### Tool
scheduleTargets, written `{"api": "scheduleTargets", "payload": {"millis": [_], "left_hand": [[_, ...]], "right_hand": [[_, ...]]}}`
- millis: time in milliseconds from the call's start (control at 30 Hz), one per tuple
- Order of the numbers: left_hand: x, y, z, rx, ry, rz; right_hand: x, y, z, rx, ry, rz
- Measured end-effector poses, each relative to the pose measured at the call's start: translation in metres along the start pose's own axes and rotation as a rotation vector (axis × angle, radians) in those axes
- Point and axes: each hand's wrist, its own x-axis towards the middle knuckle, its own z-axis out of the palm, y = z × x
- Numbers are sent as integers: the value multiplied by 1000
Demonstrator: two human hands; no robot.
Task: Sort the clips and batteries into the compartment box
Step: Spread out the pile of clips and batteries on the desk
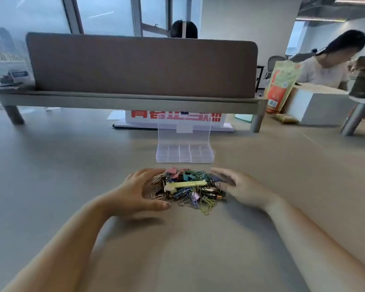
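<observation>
A heap of coloured paper clips and binder clips (189, 189) lies on the table in front of me, with a pale yellow clip (187, 184) across its top and dark batteries (212, 193) at its right side. My left hand (141, 192) cups the heap's left edge with its fingers lightly bent against the clips. My right hand (238, 186) lies with straight fingers against the heap's right edge. Just beyond the heap stands a clear compartment box (184, 153) with its lid (183, 132) raised upright; its compartments look empty.
A brown desk divider (141, 66) runs across the back of the table. Under it stand a white sign with red characters (175, 119) and a dark notebook. A person sits at the far right beside an orange bag (279, 87) and a white box.
</observation>
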Motion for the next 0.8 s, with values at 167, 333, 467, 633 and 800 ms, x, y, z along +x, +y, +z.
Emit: {"api": "scheduleTargets", "payload": {"millis": [167,333,467,633,800], "left_hand": [[-1,-1,3,124,19,17],[1,-3,-3,130,56,15],[-1,1,-2,50,80,25],[-2,6,-1,34,147,49],[1,8,5,22,201,54]], "right_hand": [[-1,-9,4,-226,37,-60],[-1,-12,4,-248,101,-120],[-3,-11,3,-277,80,-111],[-2,-12,4,-287,106,-127],[1,-15,11,-280,199,-133]]}}
